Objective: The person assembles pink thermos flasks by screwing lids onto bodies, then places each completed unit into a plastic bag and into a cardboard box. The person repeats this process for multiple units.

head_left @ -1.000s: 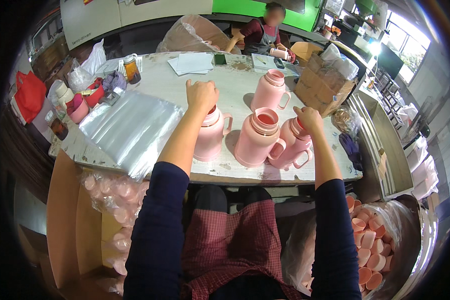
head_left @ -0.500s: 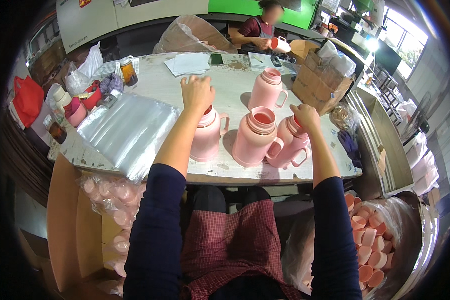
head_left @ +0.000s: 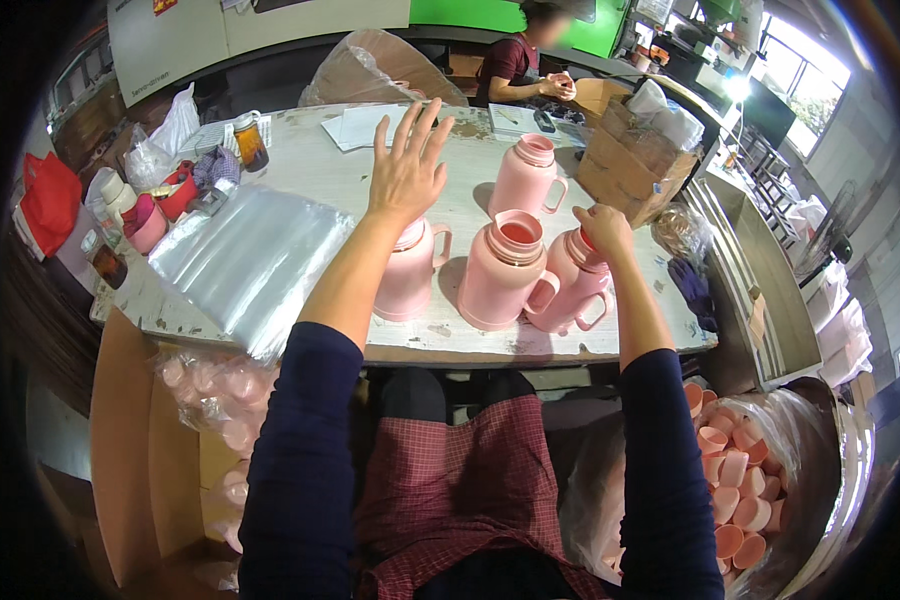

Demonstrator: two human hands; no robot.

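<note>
Four pink jugs stand on the counter [head_left: 300, 180], grouped near its front edge.

Item 1, left hand [head_left: 407, 170]: lifted clear since a second ago, when it was pressing down on the left jug [head_left: 407, 280]. It now hangs above and just beyond that jug, touching nothing, palm down, fingers spread wide; its grip is fully open and empty. Forearm stretched straight out from the dark sleeve. The jug beneath is mostly hidden by the forearm, so its lid cannot be checked; the release suggests the hand is done with it.

Item 2, right hand [head_left: 602, 230]: unchanged in place, closed over the top of the tilted jug [head_left: 570, 290] at the right of the group. Grip clamped on its cap, wrist bent inward, forearm angled up from the lower edge. This jug leans against its neighbour.

Item 3, open jug [head_left: 503, 270]: middle of the group, upright, mouth uncovered, handle to the right, touching the tilted one.

Item 4, capped jug [head_left: 526, 178]: farther back, standing alone, lid on.

Item 5, clear plastic bags [head_left: 250, 255]: a flat stack on the counter's left part.

Item 6, bag of pink cups [head_left: 735, 480]: on the floor to the right.

Item 7, cardboard box [head_left: 635, 170]: at the far right end.

Item 8, another person [head_left: 520, 60]: seated across, busy with their own hands.
</note>
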